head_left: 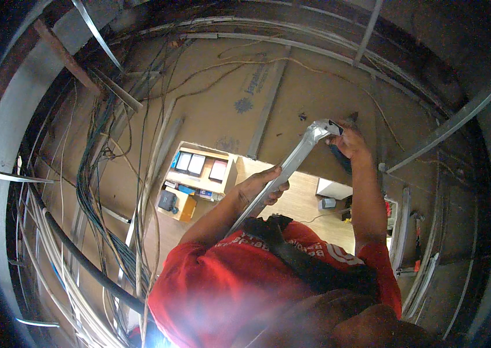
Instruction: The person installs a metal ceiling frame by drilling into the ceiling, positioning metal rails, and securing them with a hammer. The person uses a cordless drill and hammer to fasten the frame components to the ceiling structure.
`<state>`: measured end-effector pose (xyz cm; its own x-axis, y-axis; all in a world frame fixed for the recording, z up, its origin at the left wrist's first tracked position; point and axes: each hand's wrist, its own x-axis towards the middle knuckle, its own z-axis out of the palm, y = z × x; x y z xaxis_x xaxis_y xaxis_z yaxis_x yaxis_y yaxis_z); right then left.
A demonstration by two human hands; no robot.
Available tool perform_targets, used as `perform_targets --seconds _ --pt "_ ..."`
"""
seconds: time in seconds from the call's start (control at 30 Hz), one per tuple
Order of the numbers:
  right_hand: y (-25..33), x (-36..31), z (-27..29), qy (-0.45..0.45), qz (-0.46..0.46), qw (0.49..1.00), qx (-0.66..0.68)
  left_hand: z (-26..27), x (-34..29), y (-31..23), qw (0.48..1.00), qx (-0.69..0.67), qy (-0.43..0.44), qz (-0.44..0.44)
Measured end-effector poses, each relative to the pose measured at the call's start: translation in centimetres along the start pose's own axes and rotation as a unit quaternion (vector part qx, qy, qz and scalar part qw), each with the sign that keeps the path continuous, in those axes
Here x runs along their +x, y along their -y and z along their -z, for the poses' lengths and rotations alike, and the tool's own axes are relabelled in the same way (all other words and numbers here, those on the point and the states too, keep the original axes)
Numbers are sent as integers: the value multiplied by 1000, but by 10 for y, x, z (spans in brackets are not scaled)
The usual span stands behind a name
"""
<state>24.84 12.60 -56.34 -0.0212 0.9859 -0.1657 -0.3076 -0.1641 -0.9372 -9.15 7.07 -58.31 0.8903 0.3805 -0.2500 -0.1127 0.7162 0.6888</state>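
A long silvery metal channel point(296, 159) slants across the middle of the head view, crumpled and bent over at its upper end. My left hand point(261, 187) is closed around its lower part, just in front of my red shirt. At the bent end, the fingers of my right hand point(348, 142) are curled against the metal. A dark bluish thing point(341, 159) shows just under the right hand; I cannot make out what it is or whether that hand holds it too.
Brown ceiling boards point(210, 98) with metal strips surround an opening. Below it are a shelf unit point(226, 174) and a pale floor point(309, 211). Bundled cables point(97, 191) run down the left. A slanting metal strip point(448, 127) crosses at right; a thin cable point(327, 72) lies on the boards.
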Motion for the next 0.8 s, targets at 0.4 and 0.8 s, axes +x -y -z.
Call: perform_targets --seconds 0.4,0.8 --pt "17 -38 -44 72 100 992 -4 16 6 18 985 -123 115 -30" --pt "35 -75 -90 133 138 981 -3 26 -14 27 964 -156 214 -28"
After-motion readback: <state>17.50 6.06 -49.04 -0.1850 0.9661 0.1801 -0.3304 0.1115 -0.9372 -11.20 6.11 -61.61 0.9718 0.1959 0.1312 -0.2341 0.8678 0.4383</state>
